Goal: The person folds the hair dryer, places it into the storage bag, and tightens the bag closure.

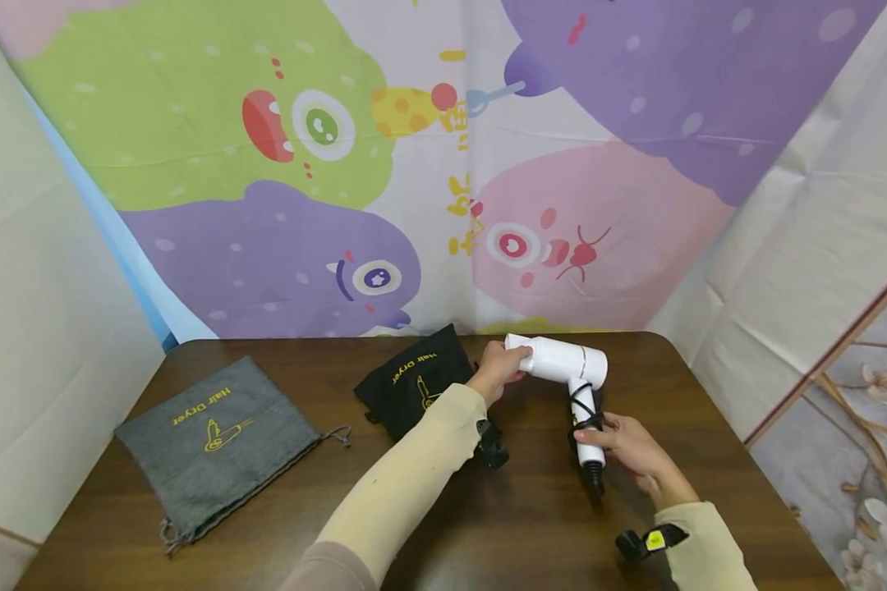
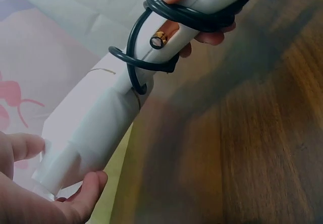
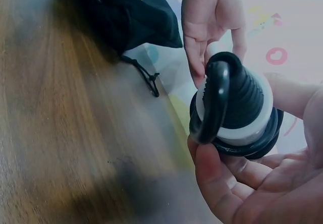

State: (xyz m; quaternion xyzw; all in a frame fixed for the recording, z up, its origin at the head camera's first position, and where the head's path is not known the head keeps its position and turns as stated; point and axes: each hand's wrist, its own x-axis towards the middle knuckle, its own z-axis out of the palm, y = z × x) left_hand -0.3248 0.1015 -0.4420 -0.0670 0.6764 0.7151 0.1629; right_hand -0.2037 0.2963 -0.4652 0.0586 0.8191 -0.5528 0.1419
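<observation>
A white hair dryer (image 1: 558,359) is held above the right part of the table, its handle pointing down and its black cord (image 2: 166,12) wound around the handle. My left hand (image 1: 499,368) pinches the nozzle end of the barrel between thumb and fingers. Lower down, my right hand (image 1: 631,447) grips the handle near the ribbed black cord sleeve (image 3: 242,100). Just left of the dryer, a black drawstring pouch (image 1: 406,386) printed "Hair Dryer" lies on the table, partly covered by my left forearm.
A grey drawstring pouch (image 1: 218,451) with the same yellow print lies flat at the left of the brown wooden table (image 1: 532,533). Behind the table's far edge hangs a cartoon-print cloth (image 1: 443,295). White panels (image 1: 769,230) stand along both sides.
</observation>
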